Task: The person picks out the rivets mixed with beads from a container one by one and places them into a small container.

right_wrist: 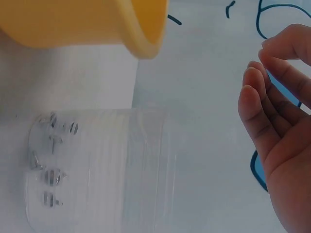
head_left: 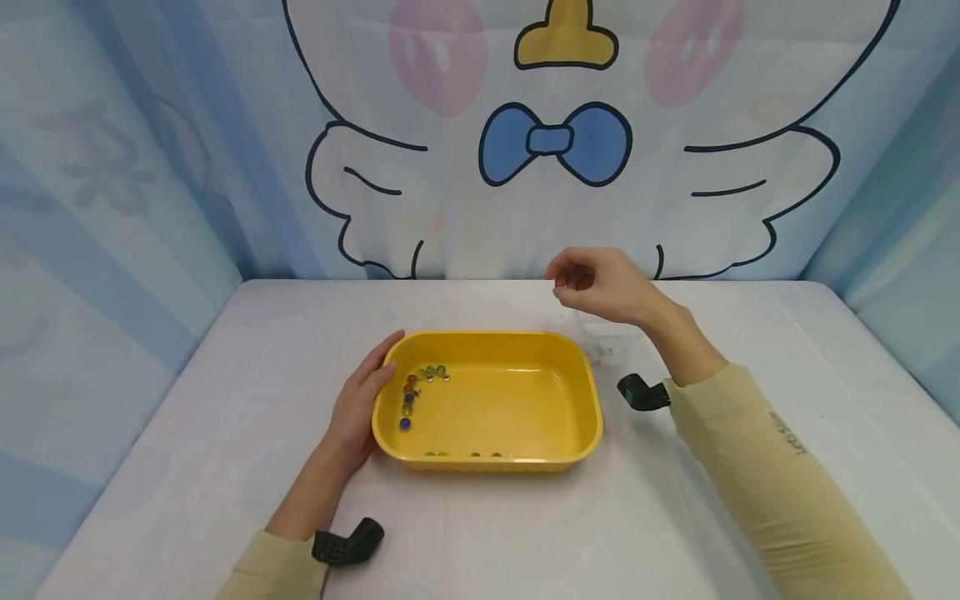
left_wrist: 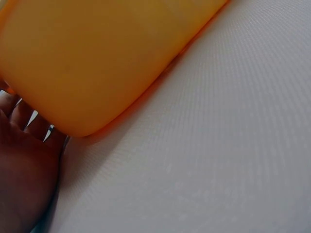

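A yellow plastic tray (head_left: 487, 408) stands on the table with several small glass marbles (head_left: 408, 398) inside, mostly along its left end, a few at the front wall. My left hand (head_left: 356, 408) grips the tray's left end, thumb at the rim and fingers along the outer wall; part of them shows in the left wrist view. My right hand (head_left: 603, 283) is raised beyond the tray's back right corner, its fingers curled and thumb near the index fingertip. Nothing shows between them. Below it stands a clear plastic box (right_wrist: 107, 165) with several marbles (right_wrist: 52, 177) at its bottom.
The white-covered table (head_left: 225, 467) reaches back to a printed cloth (head_left: 555, 221), with cloth walls on both sides. The clear box sits close to the tray's right end and is hard to see from above.
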Motion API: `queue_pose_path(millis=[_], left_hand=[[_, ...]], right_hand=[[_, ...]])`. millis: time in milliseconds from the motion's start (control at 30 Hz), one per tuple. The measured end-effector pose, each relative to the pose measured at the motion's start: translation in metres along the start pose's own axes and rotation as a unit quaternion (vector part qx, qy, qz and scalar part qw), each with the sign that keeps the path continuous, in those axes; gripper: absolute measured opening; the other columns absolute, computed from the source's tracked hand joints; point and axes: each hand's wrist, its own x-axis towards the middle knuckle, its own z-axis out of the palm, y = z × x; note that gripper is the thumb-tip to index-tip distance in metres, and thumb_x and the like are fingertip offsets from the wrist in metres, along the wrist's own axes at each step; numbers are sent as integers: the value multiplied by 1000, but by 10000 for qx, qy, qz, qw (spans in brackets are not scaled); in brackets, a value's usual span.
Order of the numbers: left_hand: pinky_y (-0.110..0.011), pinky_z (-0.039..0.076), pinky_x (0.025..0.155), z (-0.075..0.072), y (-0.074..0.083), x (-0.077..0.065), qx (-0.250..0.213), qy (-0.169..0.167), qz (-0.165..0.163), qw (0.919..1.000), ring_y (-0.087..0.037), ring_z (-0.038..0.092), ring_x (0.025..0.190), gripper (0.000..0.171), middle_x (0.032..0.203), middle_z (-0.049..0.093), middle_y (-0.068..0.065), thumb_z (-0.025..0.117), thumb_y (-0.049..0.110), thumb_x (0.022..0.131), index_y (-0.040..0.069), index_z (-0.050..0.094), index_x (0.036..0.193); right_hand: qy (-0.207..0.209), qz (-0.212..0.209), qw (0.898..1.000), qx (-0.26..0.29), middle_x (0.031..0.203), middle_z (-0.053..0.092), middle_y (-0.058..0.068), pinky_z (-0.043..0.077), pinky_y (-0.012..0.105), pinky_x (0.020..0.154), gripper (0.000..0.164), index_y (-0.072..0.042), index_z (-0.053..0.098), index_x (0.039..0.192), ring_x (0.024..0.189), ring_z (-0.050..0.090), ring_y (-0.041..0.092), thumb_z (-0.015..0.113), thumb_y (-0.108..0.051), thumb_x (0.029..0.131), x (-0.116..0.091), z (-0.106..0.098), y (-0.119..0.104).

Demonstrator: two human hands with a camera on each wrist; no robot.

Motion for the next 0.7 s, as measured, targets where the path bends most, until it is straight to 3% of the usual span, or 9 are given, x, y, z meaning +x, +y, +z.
queue_pose_path(millis=[700], left_hand=[[-33, 25, 119, 0, 0, 0, 56, 32, -28, 10000, -11, 30, 144, 50, 159, 33, 10, 39, 24, 107, 25, 37, 158]], right_hand=[[-251, -733, 9964, 350, 89, 64, 4, 51, 30, 71, 15, -4, 70, 104, 77, 56, 20, 68, -4, 89, 28, 30, -31]])
